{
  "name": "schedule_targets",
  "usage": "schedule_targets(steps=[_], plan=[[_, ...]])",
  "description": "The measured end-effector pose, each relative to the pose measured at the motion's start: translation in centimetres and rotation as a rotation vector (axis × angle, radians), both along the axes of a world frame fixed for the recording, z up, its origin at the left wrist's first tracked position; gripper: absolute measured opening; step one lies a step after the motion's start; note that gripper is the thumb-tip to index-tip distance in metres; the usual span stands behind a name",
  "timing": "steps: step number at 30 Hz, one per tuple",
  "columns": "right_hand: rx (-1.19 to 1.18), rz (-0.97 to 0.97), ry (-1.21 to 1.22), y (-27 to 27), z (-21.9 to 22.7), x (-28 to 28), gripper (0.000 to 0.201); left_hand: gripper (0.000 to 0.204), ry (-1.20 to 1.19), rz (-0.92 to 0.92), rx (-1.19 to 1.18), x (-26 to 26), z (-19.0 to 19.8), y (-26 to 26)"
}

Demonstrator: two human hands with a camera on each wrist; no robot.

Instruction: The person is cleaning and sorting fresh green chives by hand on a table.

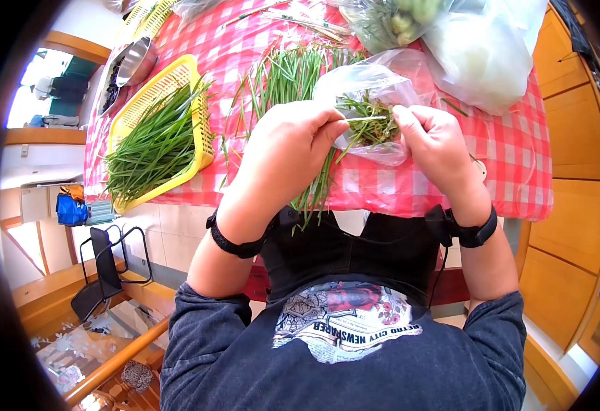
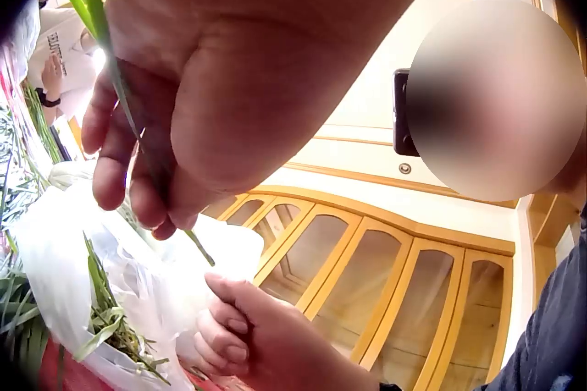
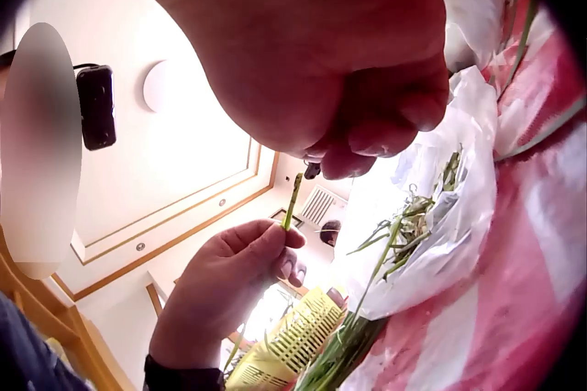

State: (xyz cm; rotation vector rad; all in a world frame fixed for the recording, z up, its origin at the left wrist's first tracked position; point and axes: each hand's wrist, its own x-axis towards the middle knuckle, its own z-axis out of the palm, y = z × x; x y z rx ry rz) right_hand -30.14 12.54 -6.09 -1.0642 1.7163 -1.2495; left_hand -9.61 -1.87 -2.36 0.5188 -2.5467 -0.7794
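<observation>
My left hand (image 1: pixel 334 129) pinches a thin green stalk (image 1: pixel 365 118) between thumb and fingers, level over the table's near edge. My right hand (image 1: pixel 399 118) has its fingers curled at the stalk's other end and pinches its tip. In the left wrist view the stalk (image 2: pixel 101 15) runs through the left hand (image 2: pixel 138 180) down toward the right hand (image 2: pixel 234 318). The right wrist view shows the left hand (image 3: pixel 261 244) holding the stalk (image 3: pixel 292 200) upright under the right hand (image 3: pixel 339 153). Under both hands lies an open clear plastic bag (image 1: pixel 372 85) with green trimmings.
A pile of loose green stalks (image 1: pixel 283 75) lies on the red-checked tablecloth (image 1: pixel 512 151). To the left, a yellow basket (image 1: pixel 190 72) holds more stalks. A metal bowl (image 1: pixel 135 60) sits at the far left, plastic bags of greens (image 1: pixel 478 48) at the far right.
</observation>
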Motion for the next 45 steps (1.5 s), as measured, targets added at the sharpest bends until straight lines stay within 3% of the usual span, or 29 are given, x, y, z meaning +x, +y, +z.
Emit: schedule_targets(steps=[2, 4, 8, 11, 20, 27, 30, 32, 34, 38, 40, 45], plan=[[0.078, 0.038, 0.075, -0.3, -0.1, 0.6, 0.019, 0.014, -0.014, 0.009, -0.008, 0.3, -0.1, -0.1], [-0.239, -0.072, 0.016, -0.9, -1.5, 1.5, 0.02, 0.014, -0.025, 0.02, -0.017, 0.5, -0.3, -0.2], [-0.238, -0.069, -0.132, -0.9, -0.1, 2.3, 0.025, 0.015, -0.048, -0.005, -0.048, 0.6, -1.0, -0.4], [-0.302, 0.046, 0.389, -1.5, 0.3, 3.2, 0.024, 0.014, -0.059, -0.022, -0.033, 0.3, -1.0, -0.2], [-0.429, 0.036, 0.649, -1.7, -0.3, 3.1, 0.012, 0.016, -0.059, -0.038, 0.078, 0.8, -0.2, -0.7], [-0.367, 0.014, 0.595, -0.9, -0.5, 1.7, 0.014, 0.017, -0.103, -0.022, 0.133, 1.8, 0.0, -2.0], [-0.209, -0.041, 0.439, -0.3, -0.4, 0.6, 0.016, 0.019, -0.185, 0.052, 0.337, 2.5, 1.1, -2.7], [-0.071, 0.101, 0.661, -0.2, -0.3, 0.4, 0.017, 0.019, -0.187, 0.042, 0.36, 2.3, 1.2, -2.6], [-0.172, 0.056, 0.621, -0.7, -0.7, 1.0, 0.016, 0.019, -0.155, 0.057, 0.409, 2.0, 1.1, -2.2], [-0.398, -0.079, 0.422, -1.9, -0.2, 2.3, 0.013, 0.019, -0.111, 0.04, 0.375, 1.6, 0.6, -1.7], [-0.336, -0.04, 0.367, -1.6, -0.6, 1.8, 0.015, 0.018, -0.062, 0.017, 0.23, 1.3, 0.1, -1.6], [-0.165, -0.049, 0.211, -1.6, -0.2, 2.0, 0.017, 0.017, -0.038, 0.015, 0.171, 0.8, -0.4, -1.3]])
